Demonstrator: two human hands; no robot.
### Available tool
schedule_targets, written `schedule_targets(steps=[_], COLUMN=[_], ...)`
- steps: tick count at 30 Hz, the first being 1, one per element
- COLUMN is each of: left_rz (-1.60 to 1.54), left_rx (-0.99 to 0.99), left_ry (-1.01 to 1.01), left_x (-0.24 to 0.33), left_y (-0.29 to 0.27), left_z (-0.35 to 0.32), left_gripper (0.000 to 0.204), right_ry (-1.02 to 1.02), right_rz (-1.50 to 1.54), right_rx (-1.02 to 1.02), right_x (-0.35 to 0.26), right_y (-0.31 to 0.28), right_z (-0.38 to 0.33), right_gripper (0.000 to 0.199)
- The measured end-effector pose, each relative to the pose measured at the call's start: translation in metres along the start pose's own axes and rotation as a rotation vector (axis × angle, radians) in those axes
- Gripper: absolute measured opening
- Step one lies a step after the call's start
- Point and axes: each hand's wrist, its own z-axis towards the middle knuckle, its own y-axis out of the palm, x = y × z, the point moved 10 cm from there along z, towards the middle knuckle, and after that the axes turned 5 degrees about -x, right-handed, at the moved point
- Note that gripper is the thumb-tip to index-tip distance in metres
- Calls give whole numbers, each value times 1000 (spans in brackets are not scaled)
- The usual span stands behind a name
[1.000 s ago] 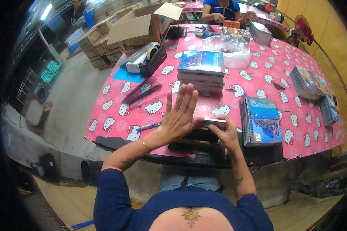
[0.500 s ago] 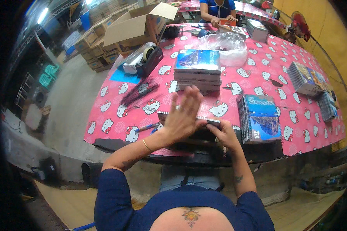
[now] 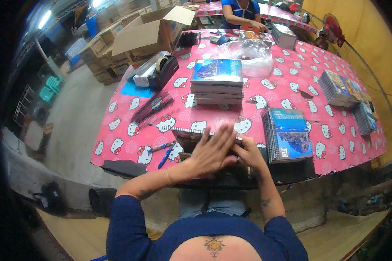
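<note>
Near the table's front edge stands a dark spiral-bound notebook (image 3: 189, 135), tilted, with its coil along the top. My right hand (image 3: 251, 153) grips its right end, thumb on the near side. Across the notebook's near face lies my left hand (image 3: 214, 148), palm down, fingers stretched out and slightly blurred; it hides much of the cover. Two blue pens (image 3: 164, 158) rest just left of the notebook. To the right of my right hand is a stack of spiral notebooks (image 3: 290, 135) with blue covers.
Farther back stands another notebook stack (image 3: 217, 82). A tape dispenser (image 3: 164, 71), loose black binding coils (image 3: 152, 108), clear plastic (image 3: 255, 58) and an open carton (image 3: 148, 37) lie beyond. More notebooks (image 3: 342, 89) sit at right. Across the table, a person in blue (image 3: 239, 15) works.
My left hand has come down and right, from raised above the coil to flat against the notebook, uncovering the coil's left part. My right hand keeps its grip. The view has shifted slightly.
</note>
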Motion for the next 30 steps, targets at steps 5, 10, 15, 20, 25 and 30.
schedule_targets(steps=[5,10,15,20,25,30], left_rz=[-556,-1428,-762,-139,-1039,-2058], left_rx=[307,137,-126,-221,142,264], left_ry=[-306,-559,-682,-676,-1055,-1027], left_x=[-15,-41,-115,-131,-139,-84], left_y=[-32,27,34,31,36,18], left_z=[-43,-68,-107,-177,-195,-135], left_gripper=[71,54,44,45,34,41], right_ry=[86,-185,-498,-398,-387,-357], right_rz=[-65,-419,-1150,-1114,-1161,-1152], right_rx=[202,259,276,326,279,226], right_x=[-2,-75,-81,-89,-127,-113], right_y=[-9,51,105,102,88,85], right_z=[-20,-62,-55,-9,33,44], right_gripper=[34,43,44,39,28,20])
